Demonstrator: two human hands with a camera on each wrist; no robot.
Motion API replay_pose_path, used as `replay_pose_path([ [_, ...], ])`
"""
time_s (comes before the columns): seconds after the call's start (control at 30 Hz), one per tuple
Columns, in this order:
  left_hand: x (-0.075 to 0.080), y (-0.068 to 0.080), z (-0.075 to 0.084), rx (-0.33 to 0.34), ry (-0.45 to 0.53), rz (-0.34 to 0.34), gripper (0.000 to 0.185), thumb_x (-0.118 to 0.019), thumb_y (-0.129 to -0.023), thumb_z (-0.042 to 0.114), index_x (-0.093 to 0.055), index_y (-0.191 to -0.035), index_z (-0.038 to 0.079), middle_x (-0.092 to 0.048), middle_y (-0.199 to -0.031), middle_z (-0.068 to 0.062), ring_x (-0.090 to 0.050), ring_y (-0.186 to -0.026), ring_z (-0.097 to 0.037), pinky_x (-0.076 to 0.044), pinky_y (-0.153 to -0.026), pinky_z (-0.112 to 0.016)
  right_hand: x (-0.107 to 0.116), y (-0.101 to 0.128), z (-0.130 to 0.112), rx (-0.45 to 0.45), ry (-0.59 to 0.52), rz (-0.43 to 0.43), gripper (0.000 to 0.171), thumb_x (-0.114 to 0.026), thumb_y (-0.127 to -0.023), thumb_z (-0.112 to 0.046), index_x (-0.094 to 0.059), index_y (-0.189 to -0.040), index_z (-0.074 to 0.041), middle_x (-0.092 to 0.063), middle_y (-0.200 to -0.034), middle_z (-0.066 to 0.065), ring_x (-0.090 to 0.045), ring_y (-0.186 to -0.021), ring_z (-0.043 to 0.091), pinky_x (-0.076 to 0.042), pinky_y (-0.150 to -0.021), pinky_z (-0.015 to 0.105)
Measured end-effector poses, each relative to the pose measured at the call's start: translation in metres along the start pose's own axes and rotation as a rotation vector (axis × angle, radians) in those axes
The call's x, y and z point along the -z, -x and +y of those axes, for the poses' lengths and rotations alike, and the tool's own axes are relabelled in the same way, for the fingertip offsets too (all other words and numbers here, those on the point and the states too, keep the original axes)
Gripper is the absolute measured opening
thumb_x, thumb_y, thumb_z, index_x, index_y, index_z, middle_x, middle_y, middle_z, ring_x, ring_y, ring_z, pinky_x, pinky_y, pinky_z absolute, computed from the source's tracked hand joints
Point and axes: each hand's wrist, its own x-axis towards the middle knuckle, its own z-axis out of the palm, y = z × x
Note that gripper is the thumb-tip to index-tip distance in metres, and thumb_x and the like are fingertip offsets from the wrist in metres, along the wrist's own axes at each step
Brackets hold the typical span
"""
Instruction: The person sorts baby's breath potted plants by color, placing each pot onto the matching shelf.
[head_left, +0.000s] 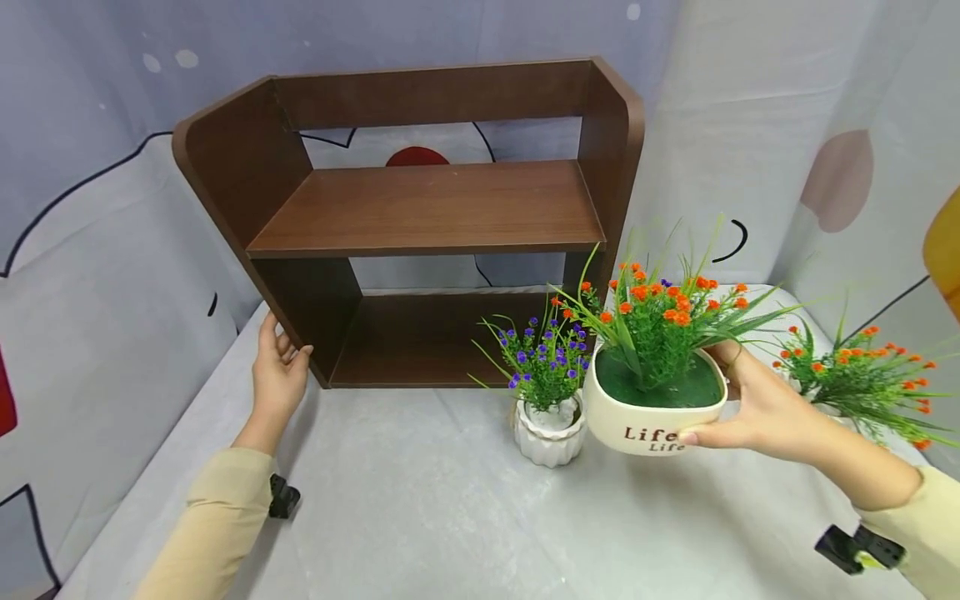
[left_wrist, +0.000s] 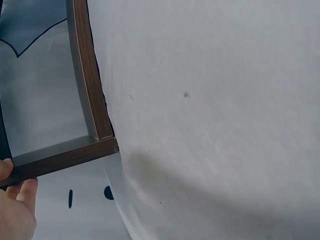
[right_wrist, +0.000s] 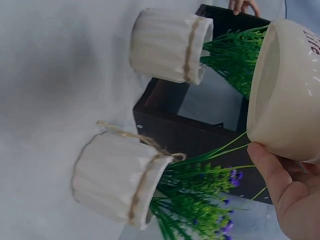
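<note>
My left hand (head_left: 281, 371) grips the left side panel of a dark brown two-tier wooden shelf (head_left: 442, 208). The left wrist view shows thumb and fingers on either side of the panel's edge (left_wrist: 60, 160). In my right hand (head_left: 757, 412) is a cream flowerpot (head_left: 618, 421) marked "Life", with orange flowers and long grass blades. The right wrist view shows the thumb on this pot's wall (right_wrist: 295, 100), its other fingers partly hidden. Just left of it in the head view stands a white fluted pot (head_left: 550, 442) with purple flowers, before the shelf's right end.
Another orange-flowered plant (head_left: 862, 375) stands at the far right, behind my right forearm. The right wrist view shows a second twine-tied white pot (right_wrist: 117, 177) with purple flowers beside the shelf. A white cloth (head_left: 420, 517) covers the table; printed curtains (head_left: 750, 125) hang behind.
</note>
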Motion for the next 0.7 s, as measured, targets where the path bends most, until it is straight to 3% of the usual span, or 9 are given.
replay_pose_path([
  [0.13,0.000,0.002,-0.001,-0.003,0.003,0.005,0.070,-0.047,-0.089,-0.013,-0.026,-0.149,0.016,-0.054,-0.132,-0.024,-0.055,-0.116,-0.024,-0.043,-0.082,0.000,0.003,-0.005,-0.008,-0.014,0.012,-0.016,0.081,-0.090,-0.053,-0.005,-0.045,-0.120,0.002,-0.057,-0.103,0.003,-0.059,-0.082,0.003,-0.050,-0.070,0.018],
  [0.37,0.000,0.001,0.000,0.000,0.006,0.018,0.071,-0.048,-0.088,-0.015,-0.027,-0.149,0.015,-0.053,-0.134,-0.023,-0.054,-0.116,-0.021,-0.045,-0.082,-0.003,0.007,-0.014,-0.021,0.003,-0.013,0.004,0.084,-0.089,-0.055,-0.003,-0.044,-0.125,-0.009,-0.057,-0.108,-0.016,-0.058,-0.086,0.003,-0.047,-0.073,0.016],
  [0.7,-0.002,-0.001,0.002,0.032,0.039,0.022,0.069,-0.046,-0.089,-0.016,-0.026,-0.149,0.009,-0.052,-0.132,-0.029,-0.052,-0.117,-0.038,-0.041,-0.078,0.001,0.004,-0.032,-0.046,0.029,-0.038,0.022,0.081,-0.088,-0.058,-0.004,-0.045,-0.126,-0.009,-0.057,-0.111,-0.008,-0.058,-0.088,0.003,-0.047,-0.073,0.015],
])
